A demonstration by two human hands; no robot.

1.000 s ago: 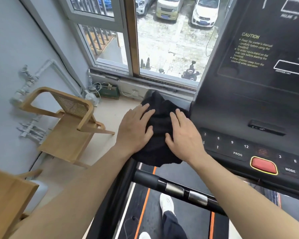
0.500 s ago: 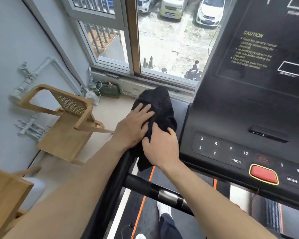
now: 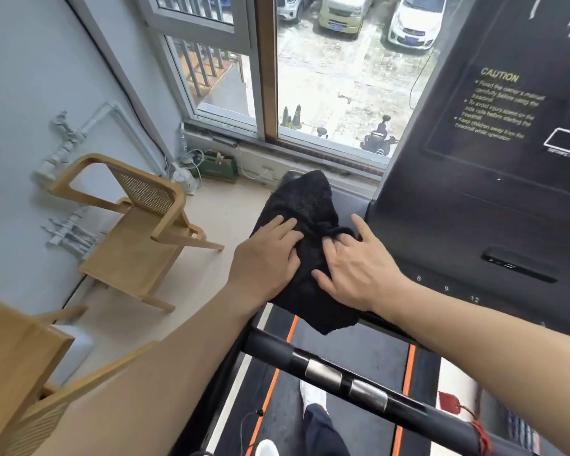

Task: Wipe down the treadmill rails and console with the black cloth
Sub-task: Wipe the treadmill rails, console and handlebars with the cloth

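The black cloth (image 3: 305, 205) lies bunched over the left corner of the treadmill console (image 3: 474, 209), where the left rail meets it. My left hand (image 3: 267, 258) rests flat on the cloth's left side with straight fingers. On its right side, my right hand (image 3: 356, 271) presses with fingers spread, the fingertips pushing a fold of cloth up against the console's edge. A loose corner of the cloth hangs down below both hands. The front handlebar (image 3: 343, 380) with its silver grip plates crosses below my arms.
A wooden chair (image 3: 135, 238) stands on the floor to the left, and part of another chair (image 3: 17, 373) is at the lower left. The window (image 3: 326, 77) is straight ahead. The treadmill belt (image 3: 352, 353) and my feet are below the handlebar.
My right hand has slid right toward the console, away from my left hand, spreading the cloth. The left hand stays on the cloth's left side.
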